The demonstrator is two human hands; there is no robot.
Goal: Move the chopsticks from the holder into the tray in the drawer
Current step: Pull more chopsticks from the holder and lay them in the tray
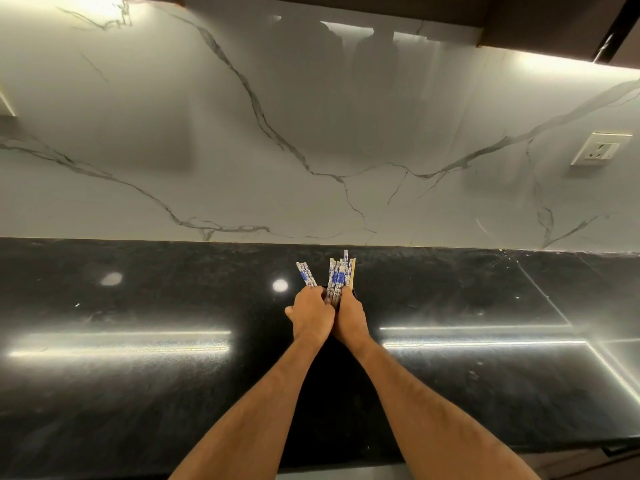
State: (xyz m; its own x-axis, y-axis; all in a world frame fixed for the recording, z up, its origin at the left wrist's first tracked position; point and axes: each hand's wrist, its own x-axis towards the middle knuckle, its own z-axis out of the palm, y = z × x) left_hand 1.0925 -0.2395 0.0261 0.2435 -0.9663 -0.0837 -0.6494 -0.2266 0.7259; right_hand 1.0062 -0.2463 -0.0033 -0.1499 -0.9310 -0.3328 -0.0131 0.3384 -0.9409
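Note:
Several white chopsticks with blue patterns stand upright on the black counter (138, 306) near the back wall. My left hand (310, 315) grips a small bunch of chopsticks (305, 274) that leans left. My right hand (351, 318) grips the larger bunch of chopsticks (338, 277), which stands between the two hands. The dark holder is almost wholly hidden behind my hands and hard to tell from the counter. No drawer or tray is in view.
A white marble backsplash (311, 150) rises behind the counter. A wall socket (601, 148) sits at the right. Dark upper cabinets (554, 19) hang above. The counter's front edge runs along the bottom of the view.

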